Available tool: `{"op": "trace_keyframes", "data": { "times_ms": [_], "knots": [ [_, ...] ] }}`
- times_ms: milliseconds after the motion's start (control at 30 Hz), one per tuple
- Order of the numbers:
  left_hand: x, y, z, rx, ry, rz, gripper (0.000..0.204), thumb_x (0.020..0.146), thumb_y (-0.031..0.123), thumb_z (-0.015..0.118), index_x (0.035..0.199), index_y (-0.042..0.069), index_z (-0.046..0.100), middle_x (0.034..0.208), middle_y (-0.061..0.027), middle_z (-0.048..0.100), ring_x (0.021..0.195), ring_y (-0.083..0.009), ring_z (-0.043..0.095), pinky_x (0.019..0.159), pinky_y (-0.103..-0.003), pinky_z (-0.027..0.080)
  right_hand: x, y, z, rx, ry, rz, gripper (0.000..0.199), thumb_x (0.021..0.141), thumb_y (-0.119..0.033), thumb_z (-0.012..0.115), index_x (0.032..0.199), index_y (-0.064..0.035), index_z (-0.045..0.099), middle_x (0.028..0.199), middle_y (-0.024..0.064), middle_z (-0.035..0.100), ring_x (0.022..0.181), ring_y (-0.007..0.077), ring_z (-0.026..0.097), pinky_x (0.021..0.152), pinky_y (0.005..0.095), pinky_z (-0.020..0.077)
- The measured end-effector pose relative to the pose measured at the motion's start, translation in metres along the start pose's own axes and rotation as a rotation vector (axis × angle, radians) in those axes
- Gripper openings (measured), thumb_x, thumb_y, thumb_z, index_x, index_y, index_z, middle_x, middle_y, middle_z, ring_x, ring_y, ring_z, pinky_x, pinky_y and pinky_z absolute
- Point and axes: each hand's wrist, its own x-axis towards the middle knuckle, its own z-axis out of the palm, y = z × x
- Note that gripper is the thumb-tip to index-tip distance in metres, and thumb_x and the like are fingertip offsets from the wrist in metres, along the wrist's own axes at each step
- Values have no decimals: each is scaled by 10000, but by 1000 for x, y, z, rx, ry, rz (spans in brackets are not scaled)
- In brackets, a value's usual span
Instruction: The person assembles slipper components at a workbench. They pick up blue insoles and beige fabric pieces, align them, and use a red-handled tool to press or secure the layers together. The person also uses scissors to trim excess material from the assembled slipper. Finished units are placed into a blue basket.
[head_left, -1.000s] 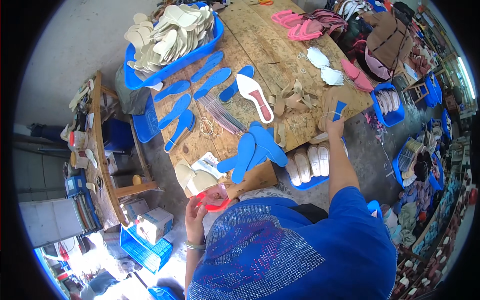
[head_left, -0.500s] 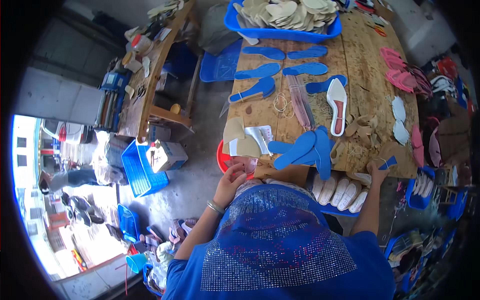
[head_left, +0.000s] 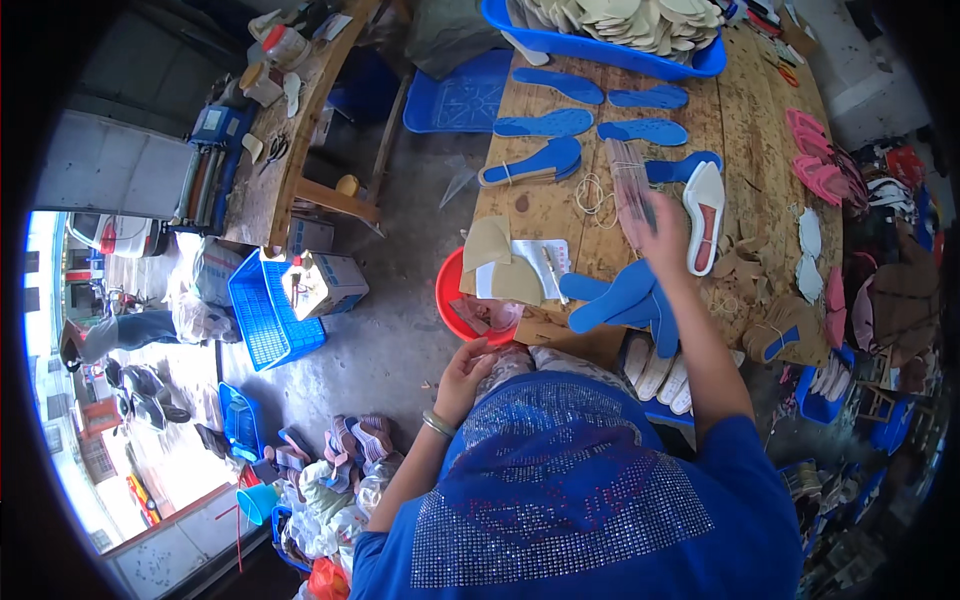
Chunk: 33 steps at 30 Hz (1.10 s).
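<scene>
Pinkish strips [head_left: 626, 182], lengthwise away, slightly left

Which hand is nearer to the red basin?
Left. The left hand is just below the red basin in the picture; the right hand is farther right, over the table, at the strip bundle.

A worn wooden table [head_left: 755, 130] carries blue insoles [head_left: 545, 123], a white sole [head_left: 704, 195], pink pieces [head_left: 812, 174] and a blue tub [head_left: 610, 62] of beige pieces [head_left: 620, 22]. Among them shows a blurred bundle of strips [head_left: 627, 175].

Pinkish-grey strip bundle [head_left: 626, 182]; long, slim; over wooden table [head_left: 750, 130]; blurred, perhaps slightly lifted
</scene>
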Motion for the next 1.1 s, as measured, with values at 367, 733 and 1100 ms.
{"op": "trace_keyframes", "data": {
  "times_ms": [367, 733, 1100],
  "knots": [
    [-48, -29, -77, -207, 277, -104, 402, 953, 192, 541, 1310, 30, 452, 1177, -102, 587, 1017, -171, 601, 857, -283, 487, 90, -34, 252, -442, -556, -196, 533, 822, -39, 511, 1341, -56, 394, 1349, 160, 455, 1274, 308, 413, 982, 474, 382],
    [-34, -21, -110, -403, 288, -140, 412, 967, 235, 519, 1306, 14, 443, 1176, -133, 589, 1024, -196, 602, 858, -300, 482, 113, -43, 277, -560, -692, -320, 428, 822, -80, 554, 1245, -107, 497, 1206, 98, 536, 1160, 273, 504, 958, 463, 376],
    [101, 99, -57, -937, -440, -37, 648, 959, 517, 376, 1410, 57, 302, 1422, -136, 389, 1304, -276, 397, 1084, -436, 314, 15, -208, 148, 1039, -214, 1, 627, 729, 26, 715, 1245, -61, 369, 1292, 165, 447, 1262, 287, 427, 1050, 432, 367]
  ]
}}
